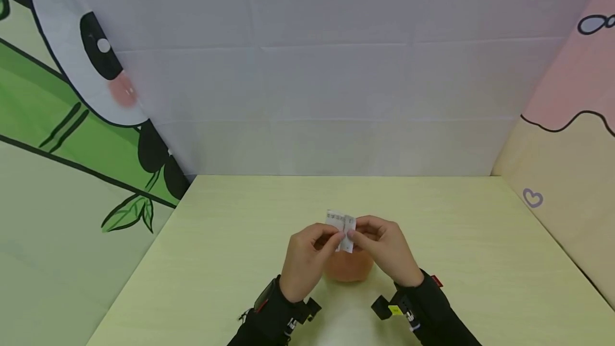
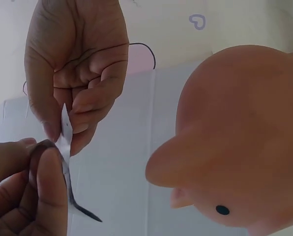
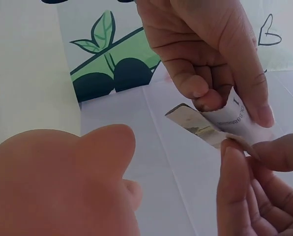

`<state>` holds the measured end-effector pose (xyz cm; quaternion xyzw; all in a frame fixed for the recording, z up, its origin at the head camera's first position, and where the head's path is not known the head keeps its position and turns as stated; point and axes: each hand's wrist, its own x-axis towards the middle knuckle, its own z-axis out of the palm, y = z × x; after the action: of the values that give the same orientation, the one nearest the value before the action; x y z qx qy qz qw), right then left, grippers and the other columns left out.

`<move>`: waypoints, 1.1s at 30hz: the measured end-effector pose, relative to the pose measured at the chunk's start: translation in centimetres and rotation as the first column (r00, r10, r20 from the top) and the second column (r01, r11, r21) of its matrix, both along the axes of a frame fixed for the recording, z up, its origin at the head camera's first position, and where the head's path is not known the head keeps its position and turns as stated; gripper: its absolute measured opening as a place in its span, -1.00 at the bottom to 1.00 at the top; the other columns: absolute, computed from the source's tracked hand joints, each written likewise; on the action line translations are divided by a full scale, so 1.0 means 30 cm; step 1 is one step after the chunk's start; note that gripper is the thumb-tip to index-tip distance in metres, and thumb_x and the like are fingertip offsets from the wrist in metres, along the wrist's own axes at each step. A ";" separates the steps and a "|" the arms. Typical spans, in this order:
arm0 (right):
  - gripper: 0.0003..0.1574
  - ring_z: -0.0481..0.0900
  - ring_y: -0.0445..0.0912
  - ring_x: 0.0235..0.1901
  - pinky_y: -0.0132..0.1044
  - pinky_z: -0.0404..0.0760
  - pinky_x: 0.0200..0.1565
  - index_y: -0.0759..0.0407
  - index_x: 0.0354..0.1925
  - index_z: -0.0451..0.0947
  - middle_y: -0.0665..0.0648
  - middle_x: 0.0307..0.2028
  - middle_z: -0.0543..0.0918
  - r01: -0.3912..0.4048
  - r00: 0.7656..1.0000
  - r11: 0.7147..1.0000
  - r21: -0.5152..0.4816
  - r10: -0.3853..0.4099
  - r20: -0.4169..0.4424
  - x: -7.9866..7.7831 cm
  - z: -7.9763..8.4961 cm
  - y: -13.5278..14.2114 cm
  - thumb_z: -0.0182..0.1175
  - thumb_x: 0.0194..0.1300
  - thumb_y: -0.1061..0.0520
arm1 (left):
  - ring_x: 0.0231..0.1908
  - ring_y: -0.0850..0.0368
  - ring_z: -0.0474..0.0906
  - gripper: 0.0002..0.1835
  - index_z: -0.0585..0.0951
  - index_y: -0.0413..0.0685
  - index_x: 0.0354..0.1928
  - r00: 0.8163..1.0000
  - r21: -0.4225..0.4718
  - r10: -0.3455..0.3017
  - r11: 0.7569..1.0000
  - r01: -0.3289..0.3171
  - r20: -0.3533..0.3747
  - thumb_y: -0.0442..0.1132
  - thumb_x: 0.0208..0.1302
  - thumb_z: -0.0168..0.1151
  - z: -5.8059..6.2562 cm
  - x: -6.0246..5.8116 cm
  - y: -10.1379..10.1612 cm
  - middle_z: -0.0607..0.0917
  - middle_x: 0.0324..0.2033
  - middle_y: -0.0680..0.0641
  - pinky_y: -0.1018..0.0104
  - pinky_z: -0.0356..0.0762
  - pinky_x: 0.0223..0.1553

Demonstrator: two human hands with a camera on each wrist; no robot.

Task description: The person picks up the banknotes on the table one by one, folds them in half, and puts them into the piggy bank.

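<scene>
A small white paper slip (image 1: pixel 347 228) with dark print is held in front of me. My left hand (image 1: pixel 307 258) pinches its left part between thumb and fingers. The right hand (image 1: pixel 386 247) pinches its right part the same way, the two thumbs close together. In the right wrist view the slip (image 3: pixel 240 120) looks bent or folded, with a lighter strip angling off to the left; whether it is torn cannot be told. Just below the hands is a round pink pig figure (image 1: pixel 348 270), partly hidden by them. Its ear and a dark eye (image 2: pixel 222 210) show in the left wrist view.
The pig stands on a pale yellow table (image 1: pixel 230 239). A whitish cloth (image 1: pixel 307 84) rises behind the table's far edge. Printed cartoon cloths flank it, green (image 1: pixel 86 122) on the left and pink and cream (image 1: pixel 567 170) on the right.
</scene>
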<state>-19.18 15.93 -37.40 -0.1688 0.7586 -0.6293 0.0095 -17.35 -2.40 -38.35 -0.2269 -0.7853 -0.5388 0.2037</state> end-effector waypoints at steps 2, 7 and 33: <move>-0.72 0.71 -0.17 -0.38 -0.31 0.70 -0.26 0.31 -0.03 0.61 0.33 -0.18 0.72 -0.007 1.000 1.000 -0.004 0.007 0.006 0.000 -0.001 0.001 0.24 0.35 0.18 | -0.42 0.27 0.61 -0.91 0.70 -0.07 -0.26 1.000 -0.005 0.003 1.000 -0.003 0.000 -0.22 0.29 0.30 -0.003 -0.001 0.005 0.72 -0.36 -0.01 0.43 0.61 -0.36; -0.70 0.69 -0.17 -0.39 -0.30 0.70 -0.25 0.30 -0.01 0.61 0.33 -0.16 0.71 -0.029 1.000 0.999 -0.018 0.029 0.005 0.002 -0.003 0.002 0.24 0.35 0.16 | -0.41 0.29 0.63 -0.91 0.70 -0.07 -0.27 1.000 -0.009 0.006 1.000 -0.006 -0.002 -0.22 0.26 0.33 -0.003 -0.005 0.015 0.73 -0.36 0.00 0.43 0.63 -0.37; -0.71 0.70 -0.21 -0.35 -0.27 0.71 -0.24 0.34 -0.02 0.61 0.35 -0.14 0.72 -0.027 0.999 0.998 -0.049 0.025 -0.039 0.001 -0.002 0.000 0.19 0.39 0.16 | -0.31 0.22 0.65 -0.85 0.69 -0.10 -0.14 0.999 -0.047 -0.035 0.998 0.033 -0.027 -0.28 0.26 0.34 -0.010 0.001 0.018 0.70 -0.30 -0.02 0.43 0.66 -0.30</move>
<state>-19.13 15.94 -37.45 -0.1907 0.7406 -0.6443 -0.0011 -17.34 -1.86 -38.65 -0.2523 -0.7908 -0.5206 0.2000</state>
